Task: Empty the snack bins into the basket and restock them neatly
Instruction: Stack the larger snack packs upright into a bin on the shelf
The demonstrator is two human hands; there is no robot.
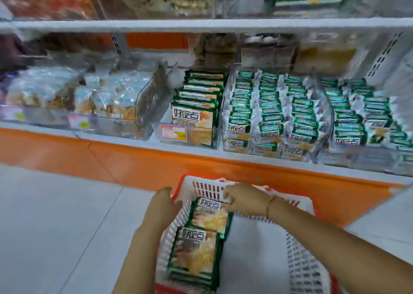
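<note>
Two snack-pack stacks point(196, 255) sit in the basket point(300, 269); your right grip point(241, 198) pinches the farther stack point(211, 219), your left grip point(164, 206) holds the rim.

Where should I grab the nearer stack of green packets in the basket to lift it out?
Take the nearer stack by its right long edge, coming from above on the right. Its left edge sits close along the left wall of the basket, while its right edge faces bare basket floor, leaving room to reach underneath. Likely best to clamp the whole pile together.
</note>
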